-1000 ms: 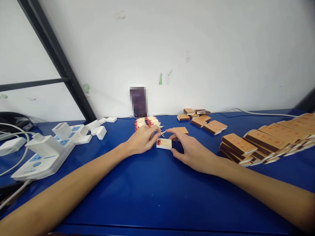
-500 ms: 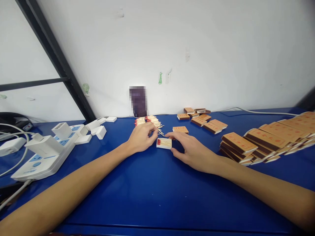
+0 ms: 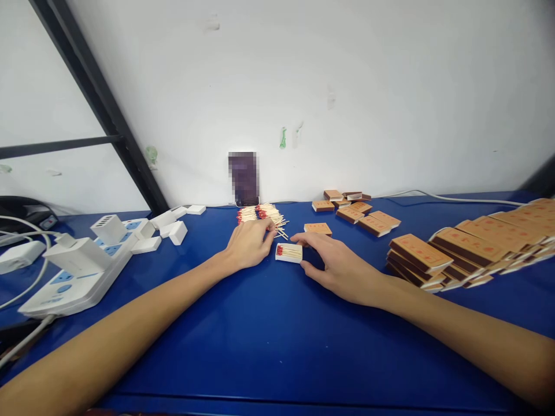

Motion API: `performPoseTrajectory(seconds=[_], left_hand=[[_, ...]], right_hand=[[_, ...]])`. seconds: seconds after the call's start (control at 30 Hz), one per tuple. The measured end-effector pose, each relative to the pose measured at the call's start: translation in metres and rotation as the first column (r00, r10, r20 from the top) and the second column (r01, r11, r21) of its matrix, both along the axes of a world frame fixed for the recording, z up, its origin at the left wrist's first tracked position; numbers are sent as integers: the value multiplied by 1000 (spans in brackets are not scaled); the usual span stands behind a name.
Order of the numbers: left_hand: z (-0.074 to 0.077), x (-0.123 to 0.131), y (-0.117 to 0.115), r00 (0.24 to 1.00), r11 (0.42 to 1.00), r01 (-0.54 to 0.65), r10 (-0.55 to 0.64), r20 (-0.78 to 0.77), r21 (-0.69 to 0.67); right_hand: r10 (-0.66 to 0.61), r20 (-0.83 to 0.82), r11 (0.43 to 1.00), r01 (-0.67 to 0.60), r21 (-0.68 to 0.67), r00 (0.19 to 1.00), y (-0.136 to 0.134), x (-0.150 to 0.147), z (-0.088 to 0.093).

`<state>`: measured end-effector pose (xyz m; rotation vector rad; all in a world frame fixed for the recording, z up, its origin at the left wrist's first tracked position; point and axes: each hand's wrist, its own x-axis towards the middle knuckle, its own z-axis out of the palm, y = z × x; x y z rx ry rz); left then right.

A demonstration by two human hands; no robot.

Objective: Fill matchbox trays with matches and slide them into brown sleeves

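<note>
A small white matchbox tray [image 3: 289, 259] lies on the blue table, with several red-tipped matches inside, heads to the left. My right hand [image 3: 333, 263] curves around its right end, thumb at the near corner and forefinger at the far side, gripping it lightly. My left hand [image 3: 251, 242] is left of the tray, at the near edge of a loose pile of matches [image 3: 271, 212]. Its thumb and forefinger are bent close together. Whatever lies between those fingertips is too small to make out.
Several brown matchbox sleeves [image 3: 349, 212] lie at the back right, one sleeve [image 3: 318, 229] nearer the tray. Stacked matchboxes [image 3: 468, 242] fill the right side. A power strip [image 3: 87, 286] with white chargers stands left. A phone [image 3: 245, 178] leans on the wall.
My left hand has shifted slightly left and away from the tray, its fingertips now over the near matches of the pile. My right hand and the tray stay put.
</note>
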<state>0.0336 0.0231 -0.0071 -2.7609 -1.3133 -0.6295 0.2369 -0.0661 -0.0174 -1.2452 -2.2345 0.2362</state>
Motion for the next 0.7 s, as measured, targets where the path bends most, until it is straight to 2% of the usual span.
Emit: performPoseTrajectory(seconds=[0.13,0.47,0.57,0.7], left_hand=[[-1,0,-1,1000,998,-6,6,3,63],[9,-2,2,969,999,9,1,-248,39],[19,-8,6,960,999,42,-47,-275,-24],[40,-11,6,967,975,118,-157,-203,-191]], right_hand=[[10,-13,1000,-10,13,1000,0,1,-1],[11,-11,1000,-11,1,1000,0,1,-1],[-1,-11,1000,1,-15,1000,-1,1,0],[-14,-1,999,14,-39,1000,-2,1,1]])
